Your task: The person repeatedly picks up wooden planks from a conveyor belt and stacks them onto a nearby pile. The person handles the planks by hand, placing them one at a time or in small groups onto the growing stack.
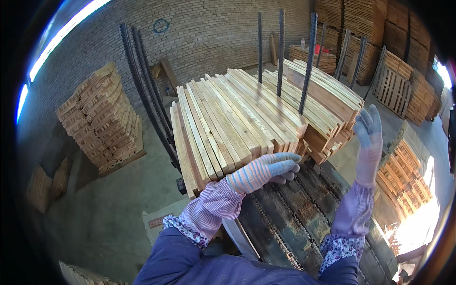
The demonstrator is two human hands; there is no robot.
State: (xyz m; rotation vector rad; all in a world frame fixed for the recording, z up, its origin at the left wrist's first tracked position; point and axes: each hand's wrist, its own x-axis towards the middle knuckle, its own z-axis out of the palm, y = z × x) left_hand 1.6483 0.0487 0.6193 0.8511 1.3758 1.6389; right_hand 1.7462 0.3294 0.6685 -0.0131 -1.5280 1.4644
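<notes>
As appears, left hand (262, 172) touches boards (232, 118)

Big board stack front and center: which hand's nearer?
Left. The left hand is at the near ends of the board stack; the right hand is raised off to its right, by the neighbouring stack.

The gloved left hand (263, 172) reached rightward, fingers together and extended, its forearm (213, 207) slanting; the gloved right hand (370, 142) was raised, fingers upward, loosely uncurled.

Glare whitens the lower right; fisheye distortion curves the brick wall (213, 35).
</notes>
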